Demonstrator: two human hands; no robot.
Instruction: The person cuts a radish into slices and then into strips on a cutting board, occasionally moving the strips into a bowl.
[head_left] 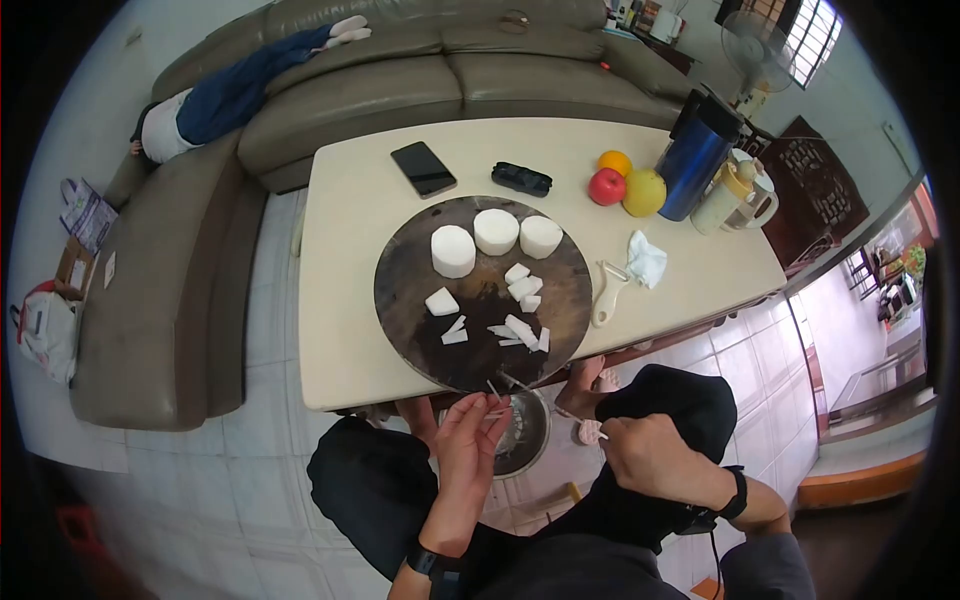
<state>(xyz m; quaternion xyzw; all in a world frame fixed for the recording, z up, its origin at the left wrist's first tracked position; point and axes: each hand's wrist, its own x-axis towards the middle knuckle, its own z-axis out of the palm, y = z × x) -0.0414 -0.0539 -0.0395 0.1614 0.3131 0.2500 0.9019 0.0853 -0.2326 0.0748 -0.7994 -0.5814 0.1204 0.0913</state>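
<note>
My left hand (470, 428) is pinched shut on a thin white strip (492, 390) at the table's near edge, above a metal bowl (538, 432). Off to the right, over my thigh, my right hand (645, 452) is closed around something with a pale end (601, 434); the rest of it is hidden or too thin to name. On the round dark cutting board (410, 340) stand three thick white cylinders (496, 232), like cut radish. Nearer me on the board lie white chunks (524, 287) and several narrow strips (520, 330).
A peeler (608, 295) and crumpled tissue (646, 260) lie right of the board. Behind are a phone (423, 168), a black case (521, 178), fruit (643, 192), a blue flask (698, 155) and a jug (722, 196). A person (235, 95) lies on the sofa (350, 105).
</note>
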